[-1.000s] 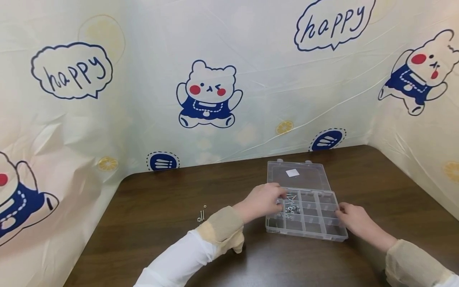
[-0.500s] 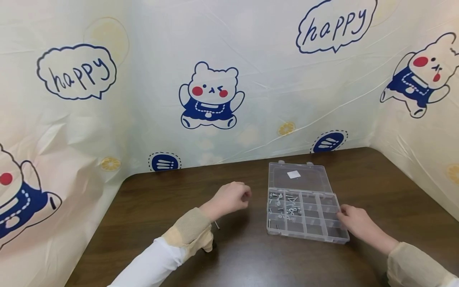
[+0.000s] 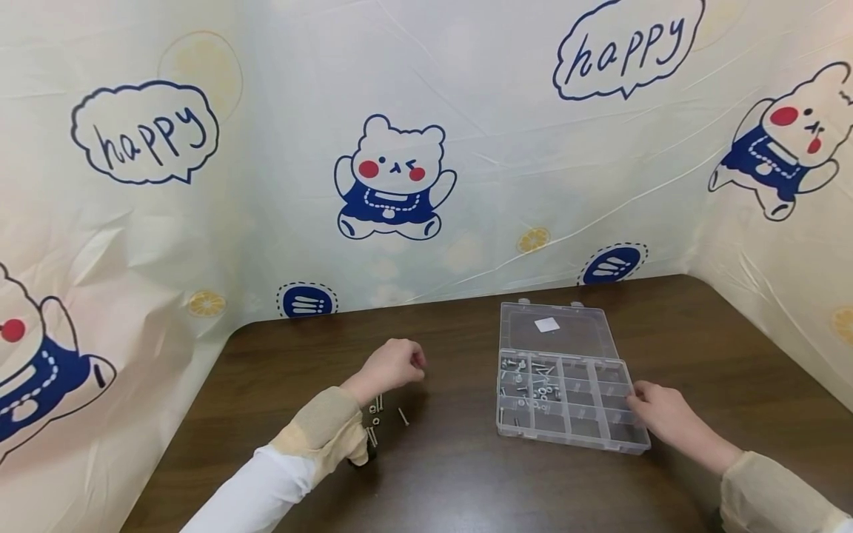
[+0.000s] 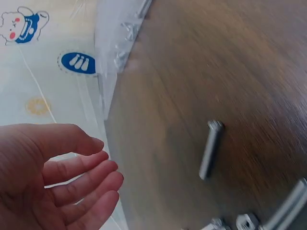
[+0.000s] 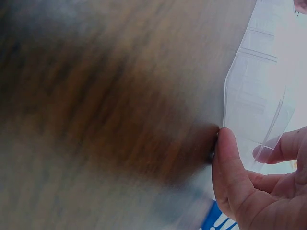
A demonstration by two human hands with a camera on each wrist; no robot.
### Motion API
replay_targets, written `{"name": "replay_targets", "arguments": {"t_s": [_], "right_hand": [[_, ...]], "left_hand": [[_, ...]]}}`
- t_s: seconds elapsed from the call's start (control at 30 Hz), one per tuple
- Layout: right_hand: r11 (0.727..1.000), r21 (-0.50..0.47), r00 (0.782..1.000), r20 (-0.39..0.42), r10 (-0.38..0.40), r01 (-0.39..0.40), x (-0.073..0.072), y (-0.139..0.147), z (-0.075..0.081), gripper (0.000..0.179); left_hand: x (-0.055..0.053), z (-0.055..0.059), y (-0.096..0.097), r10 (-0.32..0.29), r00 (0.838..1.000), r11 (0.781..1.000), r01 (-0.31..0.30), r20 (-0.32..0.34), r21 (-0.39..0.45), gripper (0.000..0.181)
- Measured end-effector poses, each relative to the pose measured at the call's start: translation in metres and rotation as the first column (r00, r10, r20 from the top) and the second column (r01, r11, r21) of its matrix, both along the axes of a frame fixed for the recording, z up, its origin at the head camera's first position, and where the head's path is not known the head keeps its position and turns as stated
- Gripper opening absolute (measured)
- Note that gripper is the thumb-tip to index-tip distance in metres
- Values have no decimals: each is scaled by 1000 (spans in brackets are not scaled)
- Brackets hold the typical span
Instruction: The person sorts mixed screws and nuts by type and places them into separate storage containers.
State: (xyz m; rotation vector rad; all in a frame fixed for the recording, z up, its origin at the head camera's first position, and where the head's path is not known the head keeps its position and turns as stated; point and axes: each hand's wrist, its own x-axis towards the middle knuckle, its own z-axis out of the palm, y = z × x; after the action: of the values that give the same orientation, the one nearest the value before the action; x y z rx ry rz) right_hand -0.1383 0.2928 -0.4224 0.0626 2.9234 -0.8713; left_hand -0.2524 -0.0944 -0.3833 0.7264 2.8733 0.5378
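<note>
My left hand [image 3: 389, 364] hovers over the middle of the table, its fingers loosely bent with nothing between them in the left wrist view. Below it lies a single screw [image 4: 211, 149]. Nearer the sleeve are more screws [image 3: 372, 437] and a few nuts [image 3: 376, 421]. To the right stands a clear plastic compartment box [image 3: 578, 426], lid [image 3: 573, 337] folded back. Screws and nuts [image 3: 543, 396] fill its left compartments. My right hand [image 3: 666, 418] pinches the box's right side wall, thumb outside and a fingertip over the rim.
A small white paper square [image 3: 547, 324] lies on the lid. The dark wooden table [image 3: 460, 481] ends at the back against a printed cloth curtain [image 3: 486, 185], which also hangs at both sides.
My left hand has left the box's left compartments and moved left to above the loose screws. The right hand has stayed at the box's right side.
</note>
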Motion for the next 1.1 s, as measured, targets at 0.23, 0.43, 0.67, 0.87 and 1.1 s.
{"name": "replay_targets", "arguments": {"t_s": [0.23,0.43,0.67,0.87,1.1], "right_hand": [[1000,-14,1000,3,3,-3,0,0,1,33],[1000,-3,1000,6,1,-1,0,0,0,34],[1000,16,1000,-1,3,-3,-1,1,0,34],[1000,9,1000,-1,-1,2,-1,1,-1,32],[1000,0,1000,3,-5,5,-1,1,-1,32]], "left_hand": [[-6,-5,-18,111,994,994,-111,26,18,3],[-9,-10,-27,179,982,984,-178,60,-29,8],[-15,-18,-32,209,969,976,-197,129,-95,22],[-17,-25,-34,169,980,984,-161,107,-77,29],[-13,-26,-29,185,979,979,-177,84,-100,31]]}}
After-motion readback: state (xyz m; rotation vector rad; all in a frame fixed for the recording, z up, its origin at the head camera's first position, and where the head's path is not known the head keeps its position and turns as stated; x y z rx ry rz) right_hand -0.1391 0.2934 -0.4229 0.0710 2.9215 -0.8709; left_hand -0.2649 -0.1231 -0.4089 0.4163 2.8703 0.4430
